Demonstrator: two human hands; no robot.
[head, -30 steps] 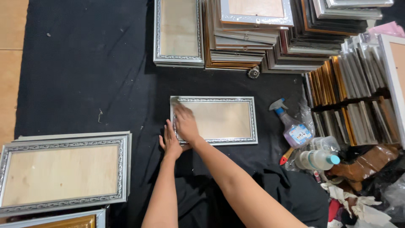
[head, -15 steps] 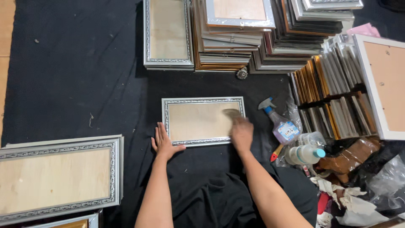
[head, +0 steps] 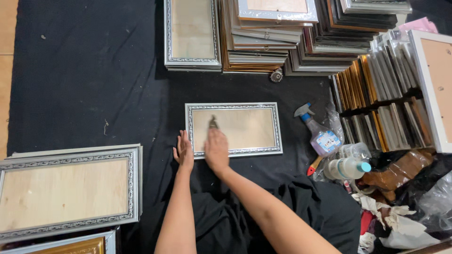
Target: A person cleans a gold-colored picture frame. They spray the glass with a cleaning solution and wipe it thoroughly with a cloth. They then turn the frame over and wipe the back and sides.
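Kneeling view: the person leaned over a black cloth (head: 84, 84) spread on the floor.
Landmark: a small silver picture frame (head: 234, 129) lay flat at the cloth's middle, glass up.
Left hand (head: 184, 151): fingers spread flat, holding nothing, pressed at the frame's near left corner.
Right hand (head: 216, 149): palm down on the frame's glass near its left end; whether its grip held a rag, I could not tell.
Right of the frame: a spray bottle (head: 318, 132), just beside it.
Beyond the frame: stacked frames (head: 263, 37).
Left of the frame: a large silver frame (head: 69, 192), well apart.
Risk: hard pressing could likely crack the glass or slide the frame into the bottle.
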